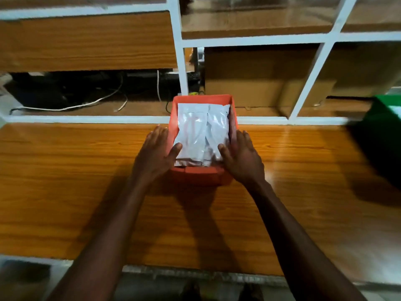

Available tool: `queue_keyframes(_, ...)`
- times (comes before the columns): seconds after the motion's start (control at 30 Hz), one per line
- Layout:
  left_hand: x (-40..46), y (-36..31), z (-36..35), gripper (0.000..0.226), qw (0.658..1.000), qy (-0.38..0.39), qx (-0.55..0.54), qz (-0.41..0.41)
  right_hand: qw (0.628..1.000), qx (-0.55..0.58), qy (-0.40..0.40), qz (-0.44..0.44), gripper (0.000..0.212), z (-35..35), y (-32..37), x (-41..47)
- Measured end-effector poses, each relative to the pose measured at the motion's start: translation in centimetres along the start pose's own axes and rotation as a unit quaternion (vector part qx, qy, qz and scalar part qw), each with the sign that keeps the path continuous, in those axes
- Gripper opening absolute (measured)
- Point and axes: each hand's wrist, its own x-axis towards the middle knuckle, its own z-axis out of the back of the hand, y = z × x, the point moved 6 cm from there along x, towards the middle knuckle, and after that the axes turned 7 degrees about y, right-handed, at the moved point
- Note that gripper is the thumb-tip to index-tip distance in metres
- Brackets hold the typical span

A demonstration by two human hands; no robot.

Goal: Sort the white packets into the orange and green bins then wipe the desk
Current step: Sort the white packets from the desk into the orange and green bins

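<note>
A glossy wooden desk (pixel 86 181) with an orange-brown grain fills most of the view, seen from above by the person standing at its near edge. At the very bottom, below the desk edge, the floor and the dark tips of the person's shoes (pixel 219 292) are blurred.

Two bare forearms reach forward across the desk from the bottom of the view. The left hand (pixel 157 152) lies flat against the left outer wall of an orange bin (pixel 200 175), fingers straight and together, with the thumb hooked over the rim and resting on the packets inside. The right hand (pixel 242 156) mirrors it on the right wall, fingers extended along the side, thumb over the rim touching the packets. Together the two hands hold the bin between them.

The orange bin sits on the desk at the centre, near the back edge. Inside it lies a stack of white packets (pixel 202 131), shiny and crinkled, filling most of the bin.

Further right, at the frame edge, stands a green bin (pixel 382 131), well apart from the orange one.

Behind the desk rises a white-framed shelf unit (pixel 180 61) with wooden boards. Its lower left opening shows dark equipment and loose white cables (pixel 86 104); to the right are cardboard boxes (pixel 260 79).
</note>
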Motion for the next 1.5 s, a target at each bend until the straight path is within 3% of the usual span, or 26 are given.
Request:
queue_keyframes(0.13,1.4,0.1,-1.0,0.076,0.998,0.048,-0.05,-0.001,0.999,0.01,0.027,-0.024,0.079,-0.3,0.2,0.6)
queue_keyframes(0.27,1.8,-0.3,-2.7,0.079,0.972,0.077,-0.212,-0.058,0.997,0.029,0.066,-0.026,0.088,-0.8,0.0,1.1)
queue_keyframes(0.5,2.4,-0.7,-4.2,0.096,0.939,0.098,-0.314,-0.102,0.999,0.022,0.047,-0.013,0.074,1.3,0.7,-0.3)
queue_keyframes(0.77,2.1,-5.5,-5.8,0.095,0.936,0.093,-0.313,-0.135,1.0,0.022,0.007,-0.021,0.08,6.3,-0.9,-3.4)
queue_keyframes(1.1,-0.2,-19.9,-9.8,0.088,0.929,0.071,-0.318,-0.173,0.996,0.045,0.013,-0.071,0.078,15.0,-13.0,-6.0)
queue_keyframes(1.3,-1.2,-27.2,-13.1,0.087,0.93,0.072,-0.318,-0.171,0.996,0.046,0.015,-0.077,0.092,19.2,-20.4,-7.1)
queue_keyframes(1.5,-0.7,-30.9,-15.4,0.084,0.933,0.093,-0.318,-0.144,0.995,0.015,0.017,-0.092,0.079,22.0,-23.4,-7.8)
